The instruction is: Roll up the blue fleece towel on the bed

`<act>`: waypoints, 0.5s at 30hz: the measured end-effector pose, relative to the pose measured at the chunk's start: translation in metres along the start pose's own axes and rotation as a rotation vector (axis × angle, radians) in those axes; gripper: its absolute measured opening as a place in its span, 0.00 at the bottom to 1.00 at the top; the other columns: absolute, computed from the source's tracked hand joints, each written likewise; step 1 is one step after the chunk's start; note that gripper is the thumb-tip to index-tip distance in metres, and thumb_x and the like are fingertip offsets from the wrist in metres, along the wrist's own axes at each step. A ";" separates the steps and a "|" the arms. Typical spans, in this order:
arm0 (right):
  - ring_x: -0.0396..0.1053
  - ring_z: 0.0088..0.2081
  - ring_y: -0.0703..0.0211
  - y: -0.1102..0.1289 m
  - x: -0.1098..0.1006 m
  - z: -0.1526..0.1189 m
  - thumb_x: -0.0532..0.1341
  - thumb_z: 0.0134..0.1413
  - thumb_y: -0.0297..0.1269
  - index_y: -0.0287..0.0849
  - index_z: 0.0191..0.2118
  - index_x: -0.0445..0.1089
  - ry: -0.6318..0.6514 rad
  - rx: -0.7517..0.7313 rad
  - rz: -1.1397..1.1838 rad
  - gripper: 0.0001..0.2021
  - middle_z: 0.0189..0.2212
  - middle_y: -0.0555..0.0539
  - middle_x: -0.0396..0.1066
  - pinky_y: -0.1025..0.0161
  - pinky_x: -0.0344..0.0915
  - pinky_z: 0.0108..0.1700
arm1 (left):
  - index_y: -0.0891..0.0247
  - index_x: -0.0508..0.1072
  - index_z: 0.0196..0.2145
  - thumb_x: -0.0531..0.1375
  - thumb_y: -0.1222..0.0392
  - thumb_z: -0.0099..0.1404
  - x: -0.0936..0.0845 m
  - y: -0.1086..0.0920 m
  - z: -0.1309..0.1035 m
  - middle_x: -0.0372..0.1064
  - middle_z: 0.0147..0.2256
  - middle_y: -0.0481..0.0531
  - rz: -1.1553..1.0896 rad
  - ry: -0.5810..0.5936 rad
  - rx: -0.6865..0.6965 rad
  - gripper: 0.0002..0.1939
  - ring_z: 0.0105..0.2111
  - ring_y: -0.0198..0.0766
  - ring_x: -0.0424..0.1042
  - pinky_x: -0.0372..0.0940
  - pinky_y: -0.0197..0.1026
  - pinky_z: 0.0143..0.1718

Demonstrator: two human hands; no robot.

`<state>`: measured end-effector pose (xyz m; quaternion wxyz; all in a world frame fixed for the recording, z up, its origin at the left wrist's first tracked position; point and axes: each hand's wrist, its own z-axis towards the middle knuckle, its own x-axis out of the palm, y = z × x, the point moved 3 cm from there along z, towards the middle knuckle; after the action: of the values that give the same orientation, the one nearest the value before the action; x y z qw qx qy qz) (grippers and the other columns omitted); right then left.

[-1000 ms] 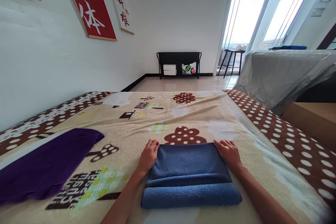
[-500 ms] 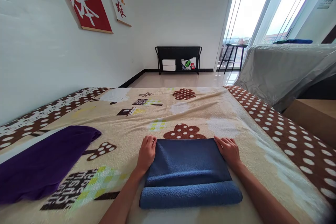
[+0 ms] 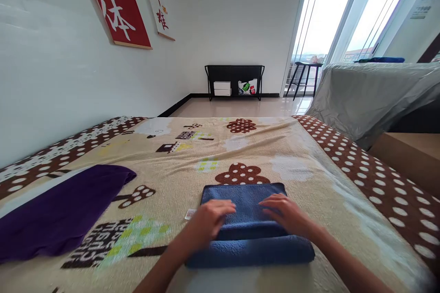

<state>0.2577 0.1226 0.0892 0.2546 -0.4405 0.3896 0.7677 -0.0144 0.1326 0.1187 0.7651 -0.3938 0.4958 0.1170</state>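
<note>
A blue towel (image 3: 245,197) lies on the patterned blanket in front of me, its near end folded into a thick roll. A small white tag (image 3: 189,214) sticks out at its left side. Over the left part of the towel is my left hand (image 3: 212,219), slightly blurred, fingers stretched toward the right. My right hand (image 3: 285,213) is over the towel's right part, fingers extended and a little apart. Neither hand grips the cloth; whether the fingertips touch it I cannot tell. To the left lies a crumpled purple cloth (image 3: 68,208).
The cream blanket (image 3: 172,183) has brown polka-dot borders (image 3: 364,169). A cardboard box (image 3: 409,155) and a plastic-covered piece of furniture (image 3: 367,91) stand at right. A black rack (image 3: 235,73) is by the far wall, a stool (image 3: 305,75) near the window.
Both hands have let go of the towel's far corners and moved inward and nearer over it. The far part now shows a fleecy face, and the white tag has come into view.
</note>
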 end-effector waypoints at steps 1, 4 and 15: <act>0.73 0.47 0.63 0.018 0.002 0.000 0.54 0.66 0.48 0.57 0.50 0.75 0.077 -0.061 0.057 0.14 0.45 0.54 0.77 0.66 0.65 0.51 | 0.51 0.74 0.52 0.53 0.68 0.68 0.012 -0.021 -0.002 0.73 0.54 0.44 -0.034 0.122 0.065 0.20 0.56 0.35 0.70 0.62 0.41 0.61; 0.71 0.54 0.61 0.052 0.007 -0.007 0.56 0.65 0.49 0.56 0.57 0.70 0.292 -0.156 0.248 0.17 0.51 0.53 0.74 0.65 0.64 0.56 | 0.52 0.70 0.57 0.54 0.64 0.70 0.040 -0.047 -0.013 0.67 0.59 0.46 0.006 0.235 0.082 0.20 0.60 0.37 0.66 0.59 0.45 0.63; 0.58 0.64 0.52 0.002 0.006 -0.097 0.55 0.66 0.48 0.51 0.65 0.59 0.132 0.126 -0.176 0.25 0.63 0.49 0.59 0.49 0.56 0.66 | 0.62 0.72 0.56 0.56 0.52 0.69 0.032 0.025 -0.109 0.71 0.56 0.52 0.796 -0.356 -0.007 0.21 0.54 0.46 0.73 0.64 0.51 0.59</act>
<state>0.2997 0.0414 0.0551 0.3219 -0.5055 0.4131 0.6857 -0.0858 0.0638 0.0581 0.7327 -0.1482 0.4689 0.4704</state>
